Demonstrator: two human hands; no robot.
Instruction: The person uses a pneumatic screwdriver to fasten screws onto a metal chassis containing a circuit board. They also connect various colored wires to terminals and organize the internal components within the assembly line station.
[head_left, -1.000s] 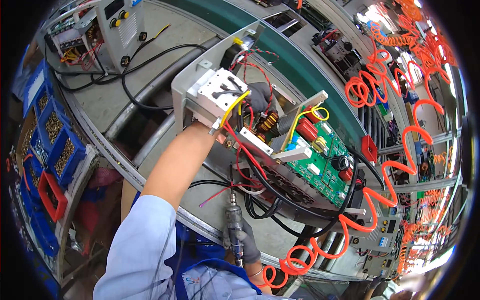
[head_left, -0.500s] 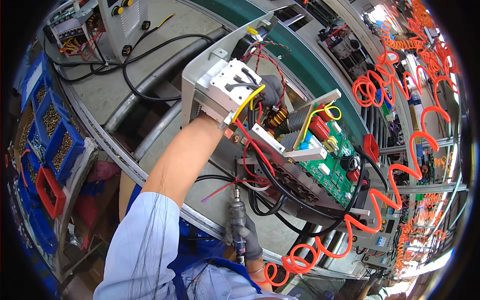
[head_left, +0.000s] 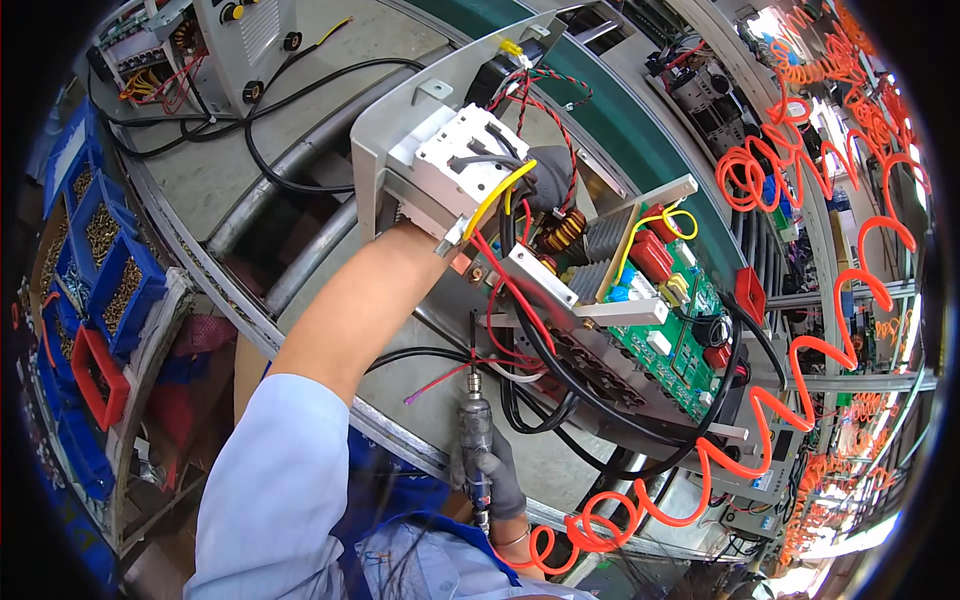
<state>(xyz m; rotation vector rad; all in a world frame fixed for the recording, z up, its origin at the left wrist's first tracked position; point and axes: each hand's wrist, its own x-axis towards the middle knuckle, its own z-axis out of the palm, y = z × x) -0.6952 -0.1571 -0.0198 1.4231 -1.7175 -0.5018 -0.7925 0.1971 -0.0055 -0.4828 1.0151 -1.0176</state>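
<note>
The open machine, made up of a grey panel [head_left: 400, 120] with a white block [head_left: 465, 150] and a green board [head_left: 680, 380], stood at mid-view on the desk [head_left: 550, 468]. The panel stood at a slant at the machine's upper left end, tied to the rest by loose red, yellow and black wires, so it probably had slack enough to lean without straining them.

The left hand [head_left: 552, 172], in a dark glove, was beyond the block; its forearm ran in beneath the block's near side, seemingly because that way in gave the fingers access among the wires and perhaps steadied the panel too. Block and wires covered most of those fingers, so how far they were closed, and on what, could not be told.

The right hand [head_left: 497, 475], also gloved, was closed round the body of the driver [head_left: 475, 430], low and near the person's waist. The driver pointed away from the body, its bit near thin red wires; whether they touched was unclear. That low hold probably left room for the other arm. An orange hose [head_left: 738, 473] hung in loose coils off to the right, a slack that likely spared the driver any pull. Blue bins [head_left: 140, 318] of small brass-coloured parts stood at the far left.
</note>
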